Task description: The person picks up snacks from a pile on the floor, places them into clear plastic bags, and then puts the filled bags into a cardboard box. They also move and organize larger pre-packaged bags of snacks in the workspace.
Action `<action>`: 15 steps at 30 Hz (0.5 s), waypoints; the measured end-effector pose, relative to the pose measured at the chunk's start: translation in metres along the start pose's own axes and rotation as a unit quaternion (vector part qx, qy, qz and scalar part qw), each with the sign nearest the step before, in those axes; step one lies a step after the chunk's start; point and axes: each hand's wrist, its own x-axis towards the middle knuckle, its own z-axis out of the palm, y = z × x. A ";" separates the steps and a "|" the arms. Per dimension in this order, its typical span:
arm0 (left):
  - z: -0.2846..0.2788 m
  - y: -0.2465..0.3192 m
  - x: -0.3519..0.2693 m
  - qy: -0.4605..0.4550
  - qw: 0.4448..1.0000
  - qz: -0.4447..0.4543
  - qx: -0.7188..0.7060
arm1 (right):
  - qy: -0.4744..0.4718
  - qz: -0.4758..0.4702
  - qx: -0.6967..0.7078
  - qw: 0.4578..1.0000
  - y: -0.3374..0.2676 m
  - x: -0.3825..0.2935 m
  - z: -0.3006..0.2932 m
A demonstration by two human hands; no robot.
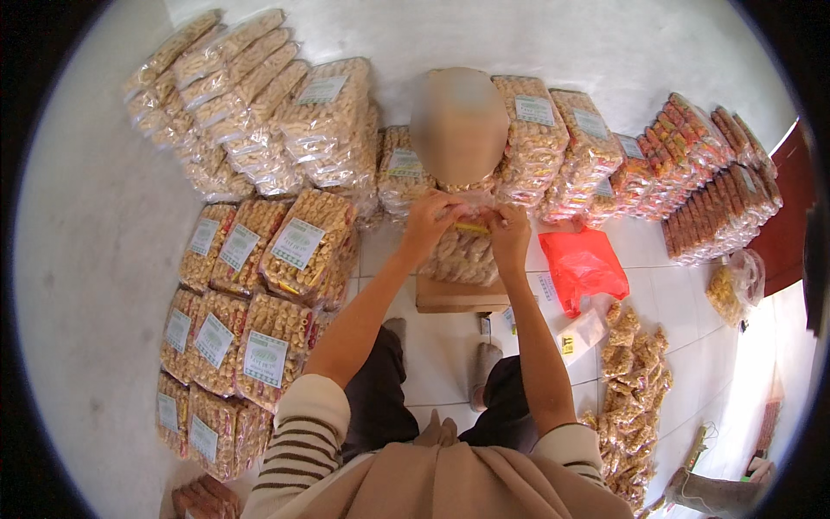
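Observation:
Before me, a clear plastic bag of pale snacks point(459, 258) rests on a low brown box point(454, 295). My left hand point(431, 224) pinches the gathered top edge of the bag between thumb and fingers. On the right side of the same edge, my right hand point(508, 227) has its fingertips closed on the plastic. A yellow strip point(473, 228) shows on the bag between the hands. A blurred oval hides part of the stack just beyond them.
Tall stacks of bagged snacks point(327, 123) line the wall, with labelled packs point(240, 246) at left. To the right lie a red plastic bag point(583, 266), a clear packet point(579, 336) and a long pile of small snack packets point(632, 402). A power strip point(697, 447) lies lower right.

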 end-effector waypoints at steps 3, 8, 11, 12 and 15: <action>0.006 0.008 -0.001 0.020 0.995 -0.070 -0.073 | -0.004 -0.005 -0.039 0.999 0.009 -0.001 0.001; 0.018 0.029 0.008 0.154 0.987 0.039 -0.040 | -0.009 -0.053 -0.052 0.997 -0.002 -0.003 -0.001; 0.017 0.024 0.012 0.136 0.985 0.093 0.057 | -0.067 0.009 -0.040 0.997 -0.007 -0.004 -0.004; 0.013 0.020 0.011 0.101 0.984 0.109 0.093 | -0.066 0.007 -0.043 0.997 -0.006 -0.004 -0.005; 0.015 0.015 0.007 0.052 0.995 0.049 0.072 | -0.066 0.006 -0.040 0.997 -0.006 -0.005 -0.006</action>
